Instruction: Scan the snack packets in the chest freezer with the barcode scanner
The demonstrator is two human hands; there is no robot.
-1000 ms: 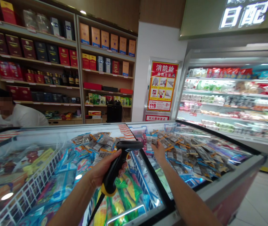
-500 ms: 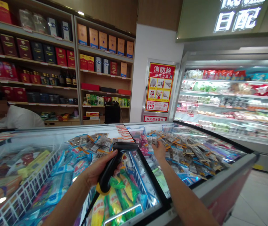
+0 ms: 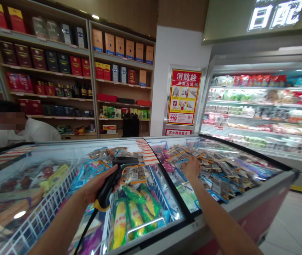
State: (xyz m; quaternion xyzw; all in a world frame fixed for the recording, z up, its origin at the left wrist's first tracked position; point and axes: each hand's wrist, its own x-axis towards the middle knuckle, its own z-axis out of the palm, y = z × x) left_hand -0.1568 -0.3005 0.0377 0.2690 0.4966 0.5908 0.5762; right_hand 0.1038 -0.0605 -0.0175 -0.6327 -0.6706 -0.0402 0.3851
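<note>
My left hand (image 3: 99,189) is closed round the handle of a black barcode scanner (image 3: 125,160) with a yellow base and a trailing cord. Its head points right, above snack packets (image 3: 133,174) with barcodes lying on the freezer's left glass lid. Over on the right lid, my right hand (image 3: 192,167) is in a spread-out heap of similar packets (image 3: 220,164). Its fingers are bent down among them and seem to pinch one; the fingertips are partly hidden. A blue-edged packet (image 3: 178,160) lies just left of the thumb.
Under the glass, a white wire basket (image 3: 60,198) divides bagged frozen goods, among them yellow-and-green corn-shaped packs (image 3: 136,214). A person in a white shirt (image 3: 41,131) is at the far left behind the freezer. Shelves (image 3: 68,74) and a chilled display (image 3: 262,109) stand beyond.
The scanner and my left hand have moved left in view, uncovering packets below its head. My right hand has shifted right, deeper into the heap. The view has turned slightly left.
</note>
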